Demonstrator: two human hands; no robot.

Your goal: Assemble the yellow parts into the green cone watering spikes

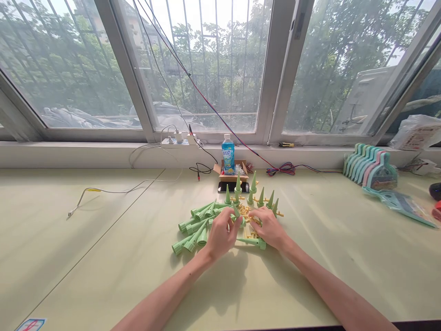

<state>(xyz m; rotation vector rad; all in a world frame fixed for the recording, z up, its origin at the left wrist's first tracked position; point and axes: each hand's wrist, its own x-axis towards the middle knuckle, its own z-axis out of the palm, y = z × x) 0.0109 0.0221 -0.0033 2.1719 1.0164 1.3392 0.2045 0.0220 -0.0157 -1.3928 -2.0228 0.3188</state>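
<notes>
Upright in my left hand (222, 232) is a green plastic watering spike (236, 211), pinched between thumb and fingers with its point up. My right hand (268, 225) reaches over a pile of small yellow valve pieces (244, 211), its fingertips drawn together. Whether a piece is between them I cannot tell. Beside my left hand lies a heap of green spikes (193, 225), tips toward the middle. Several more spikes (261, 196) stand upright behind the pile, some with yellow pieces sticking out at the side. One spike (253, 242) lies on its side below my right hand.
A black phone (222, 187) lies behind the spikes, in front of a small cardboard box (230, 177) and a blue bottle (228, 156). Cables (282, 168) run along the sill. Pastel dustpan-like items (372, 165) stand on the table (327, 257) at right.
</notes>
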